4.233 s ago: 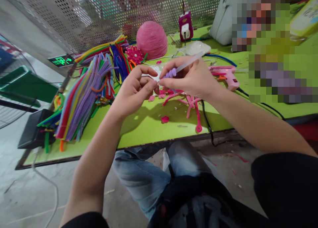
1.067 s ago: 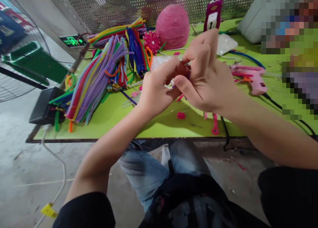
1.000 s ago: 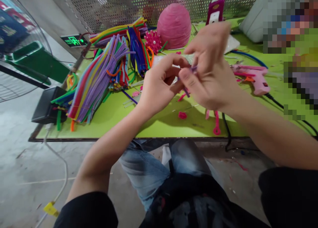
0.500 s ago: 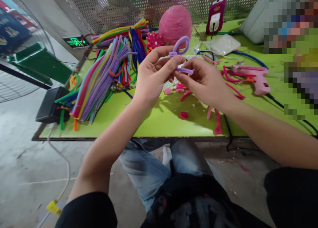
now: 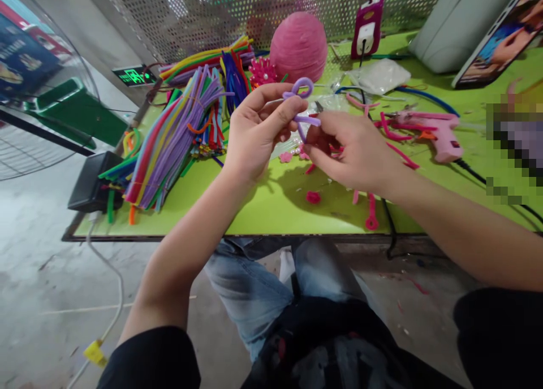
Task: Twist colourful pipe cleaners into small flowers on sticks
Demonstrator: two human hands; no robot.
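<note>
My left hand (image 5: 263, 120) pinches a lilac pipe cleaner (image 5: 306, 120) between thumb and forefinger above the table. A small round loop of it stands above my left fingertips, and one short end points right. Another stretch slants down to my right hand (image 5: 350, 146), whose thumb and curled fingers are closed around it; its tip is hidden there. Under my hands lie pink flower-shaped pieces (image 5: 287, 157), partly covered from view. Closer to the front edge is a small crimson piece (image 5: 313, 197).
Bundled pipe cleaners (image 5: 169, 140) lie left on the green table (image 5: 254, 214). Behind are a pink ball (image 5: 298, 45) and a spiky pink flower (image 5: 262, 72). A pink glue gun (image 5: 443, 137) with a cable lies right; a tablet-like screen (image 5: 498, 44) leans at back right.
The lilac loop has become smaller and sits lower. My right fingers have shifted down a little from the short end, and a slanting stretch now shows between my hands.
</note>
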